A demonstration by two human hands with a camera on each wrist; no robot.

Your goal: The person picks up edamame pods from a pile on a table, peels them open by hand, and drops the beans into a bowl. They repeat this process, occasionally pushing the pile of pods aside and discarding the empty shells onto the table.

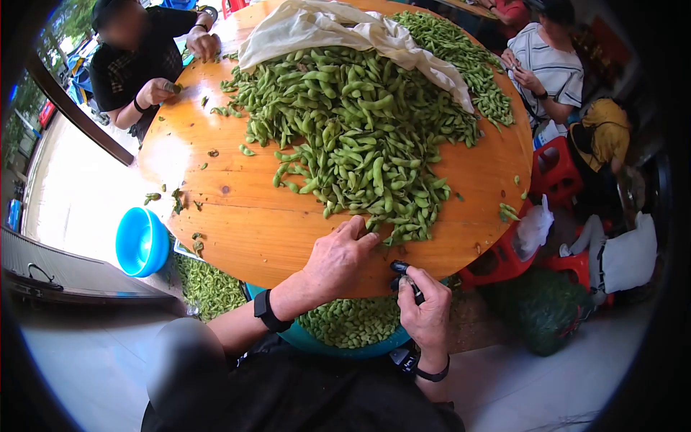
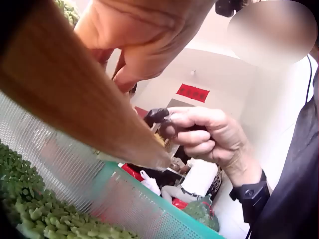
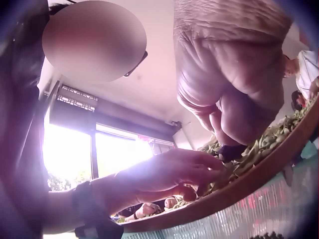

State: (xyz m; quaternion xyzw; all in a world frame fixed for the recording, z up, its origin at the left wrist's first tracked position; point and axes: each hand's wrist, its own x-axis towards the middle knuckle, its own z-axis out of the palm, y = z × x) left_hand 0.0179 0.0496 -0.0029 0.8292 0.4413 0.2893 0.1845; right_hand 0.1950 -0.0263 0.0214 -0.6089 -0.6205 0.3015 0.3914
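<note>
Green pods (image 1: 360, 137) lie heaped on the round wooden table (image 1: 245, 237). At the heap's near edge my left hand (image 1: 335, 259) reaches in, its bent fingers at the outermost pods; the right wrist view also shows this left hand (image 3: 169, 174) low over the rim. Whether a pod is between its fingers cannot be told. My right hand (image 1: 428, 309) is by the table edge, fingers curled in the left wrist view. Black pieces (image 1: 399, 266) show at its thumb and index fingertips; whether they are worn or held is unclear.
Below the table edge stands a teal basket (image 1: 353, 351) of shelled beans (image 1: 345, 322). A blue basin (image 1: 142, 242) is at the left. White cloth (image 1: 324, 29) covers the heap's far side. Other people sit around, with red stools (image 1: 558, 173) at the right.
</note>
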